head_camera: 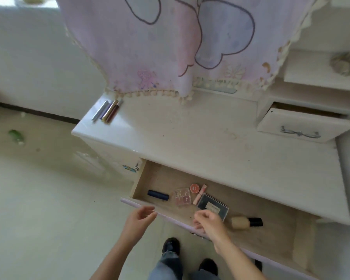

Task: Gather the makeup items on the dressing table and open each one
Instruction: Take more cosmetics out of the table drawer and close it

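Your left hand (138,218) hovers at the drawer (138,181) front, fingers (149,208) relaxed, empty. Beyond them lie a navy tube (158,195), clear palette (182,197), pink stick (199,194) and dark compact (212,207). Your right hand (209,223), loosely curled and empty, hangs just left of the foundation bottle (246,222).

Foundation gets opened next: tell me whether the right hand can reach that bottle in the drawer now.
Probably yes. The right hand hovers at the front edge of the open drawer, close beside the foundation bottle, which lies on its side with nothing over it or between them.
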Tool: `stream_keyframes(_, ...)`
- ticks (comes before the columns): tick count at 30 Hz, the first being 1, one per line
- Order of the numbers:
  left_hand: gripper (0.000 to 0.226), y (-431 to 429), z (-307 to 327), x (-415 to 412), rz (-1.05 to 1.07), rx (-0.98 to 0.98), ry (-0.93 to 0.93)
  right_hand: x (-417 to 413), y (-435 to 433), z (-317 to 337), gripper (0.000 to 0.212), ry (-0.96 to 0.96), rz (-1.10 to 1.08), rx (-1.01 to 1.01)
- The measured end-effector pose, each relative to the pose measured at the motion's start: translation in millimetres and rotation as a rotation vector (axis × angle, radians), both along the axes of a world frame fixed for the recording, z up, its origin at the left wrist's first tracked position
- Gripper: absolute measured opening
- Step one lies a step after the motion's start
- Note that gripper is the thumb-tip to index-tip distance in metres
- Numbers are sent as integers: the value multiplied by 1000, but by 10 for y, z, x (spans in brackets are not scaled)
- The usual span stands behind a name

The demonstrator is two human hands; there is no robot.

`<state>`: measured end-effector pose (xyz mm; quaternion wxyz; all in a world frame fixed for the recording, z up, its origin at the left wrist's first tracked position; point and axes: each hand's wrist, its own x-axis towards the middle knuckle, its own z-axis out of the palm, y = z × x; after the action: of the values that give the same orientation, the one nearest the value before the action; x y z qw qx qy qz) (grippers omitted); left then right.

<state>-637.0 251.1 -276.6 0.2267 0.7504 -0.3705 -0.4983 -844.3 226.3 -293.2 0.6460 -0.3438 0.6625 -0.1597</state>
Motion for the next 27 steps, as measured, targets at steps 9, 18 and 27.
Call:
stream_keyframes(9,26,-519,-270,43,-373,20,-350,131,-292,-429,4,201,35,-37)
stream_keyframes(18,21,-1248,-840,235,-861,104,-499,330,-795,-943,14,392,-309,-22)
stream_keyframes(27,25,-1310,-1186,283,-1196,120,-661,366,-950,-1277,23,606,-227,37)
